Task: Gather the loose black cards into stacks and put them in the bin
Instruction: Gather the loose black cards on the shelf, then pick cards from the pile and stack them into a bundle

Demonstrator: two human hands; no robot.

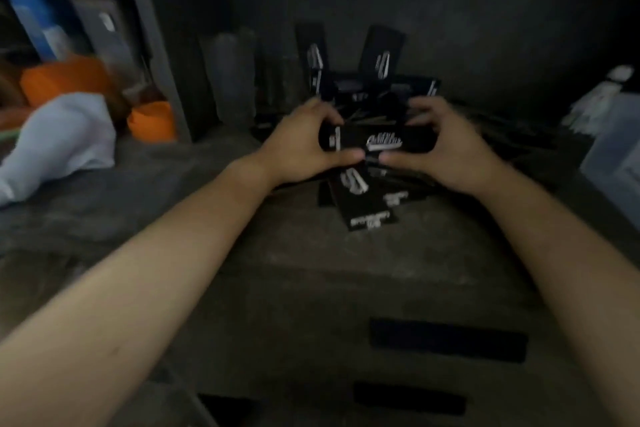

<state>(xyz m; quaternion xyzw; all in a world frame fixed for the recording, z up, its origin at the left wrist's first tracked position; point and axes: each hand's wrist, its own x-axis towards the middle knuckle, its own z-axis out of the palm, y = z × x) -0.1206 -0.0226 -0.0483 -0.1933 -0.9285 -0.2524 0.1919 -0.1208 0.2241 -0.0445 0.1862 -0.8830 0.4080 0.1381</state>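
A stack of black cards (375,141) with white print is held sideways between both hands above the pile. My left hand (301,149) grips its left end, fingers curled over the top and thumb underneath. My right hand (440,152) grips the right end the same way. Below and behind lies a loose pile of black cards (367,201) on the dark worktop; two cards (381,55) stand upright at the back. The picture is dim and blurred. No bin can be made out for certain.
A pale translucent container (620,163) sits at the right edge. At left lie a light cloth bundle (62,146) and orange objects (152,121) beside a grey upright post (152,45). Grey cylinders (232,76) stand behind. Drawer fronts with dark handles (446,340) lie below.
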